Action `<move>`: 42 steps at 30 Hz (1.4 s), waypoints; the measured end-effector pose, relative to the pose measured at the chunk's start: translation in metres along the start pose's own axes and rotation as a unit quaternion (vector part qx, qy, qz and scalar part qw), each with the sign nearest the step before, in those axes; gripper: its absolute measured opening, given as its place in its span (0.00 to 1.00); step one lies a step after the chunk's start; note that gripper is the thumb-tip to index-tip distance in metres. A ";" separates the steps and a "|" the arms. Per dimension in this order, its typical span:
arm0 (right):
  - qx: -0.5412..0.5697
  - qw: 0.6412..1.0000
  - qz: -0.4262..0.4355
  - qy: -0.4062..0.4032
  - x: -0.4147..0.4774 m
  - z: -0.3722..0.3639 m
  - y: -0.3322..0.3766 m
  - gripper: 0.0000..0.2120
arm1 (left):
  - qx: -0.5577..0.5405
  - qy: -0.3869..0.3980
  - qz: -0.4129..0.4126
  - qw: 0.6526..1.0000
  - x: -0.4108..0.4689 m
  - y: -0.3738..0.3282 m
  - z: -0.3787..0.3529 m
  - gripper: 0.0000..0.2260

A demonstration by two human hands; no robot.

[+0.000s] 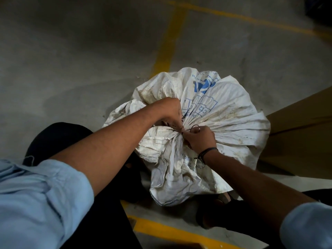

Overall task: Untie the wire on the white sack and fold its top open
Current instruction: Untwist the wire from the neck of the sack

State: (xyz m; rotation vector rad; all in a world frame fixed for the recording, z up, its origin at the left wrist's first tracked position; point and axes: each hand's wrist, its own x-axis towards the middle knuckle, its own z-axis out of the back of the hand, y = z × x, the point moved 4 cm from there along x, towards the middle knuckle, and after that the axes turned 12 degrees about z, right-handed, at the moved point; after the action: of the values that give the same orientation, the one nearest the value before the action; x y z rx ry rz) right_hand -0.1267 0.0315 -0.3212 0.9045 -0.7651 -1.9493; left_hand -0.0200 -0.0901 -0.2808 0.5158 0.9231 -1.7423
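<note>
A dirty white woven sack (231, 112) with blue print stands on the concrete floor between my knees. Its top is gathered into a tight neck, and the loose flap hangs toward me. A thin dark wire (193, 127) is wound around that neck, and a small loop of it sticks up. My left hand (171, 112) pinches the wire at the neck from the left. My right hand (199, 139), with a dark band on the wrist, grips the wire and neck from the right. The knot itself is hidden by my fingers.
A brown cardboard box (301, 130) stands close on the right of the sack. Yellow painted lines (168, 40) cross the grey floor behind the sack and in front of my legs. My dark trousers and a sandal lie beside the sack's base.
</note>
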 end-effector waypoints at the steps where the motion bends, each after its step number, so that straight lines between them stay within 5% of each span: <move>1: -0.005 1.000 0.006 0.001 -0.001 0.000 0.000 0.20 | 0.007 -0.002 0.005 1.000 -0.001 -0.001 -0.001 0.12; 17: -0.001 1.000 0.028 -0.007 -0.009 -0.001 -0.008 0.13 | 0.044 -0.023 0.021 0.999 -0.005 -0.012 -0.002 0.10; 23: 0.126 0.987 0.100 -0.016 -0.028 -0.009 -0.012 0.02 | 0.015 -0.028 -0.007 0.999 0.000 -0.004 0.001 0.03; 32: 0.195 0.973 0.086 -0.087 -0.037 -0.021 -0.012 0.10 | 0.002 -0.030 -0.039 0.999 0.000 0.001 -0.002 0.05; 42: 0.220 0.971 0.060 -0.068 -0.031 -0.018 -0.016 0.12 | -0.006 -0.019 -0.056 0.998 -0.001 0.002 -0.001 0.05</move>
State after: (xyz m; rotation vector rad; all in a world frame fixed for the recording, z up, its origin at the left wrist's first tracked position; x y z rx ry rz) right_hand -0.1064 0.0630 -0.3337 0.9598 -1.3375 -1.7769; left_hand -0.0176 -0.0897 -0.2816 0.4284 0.9493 -1.8402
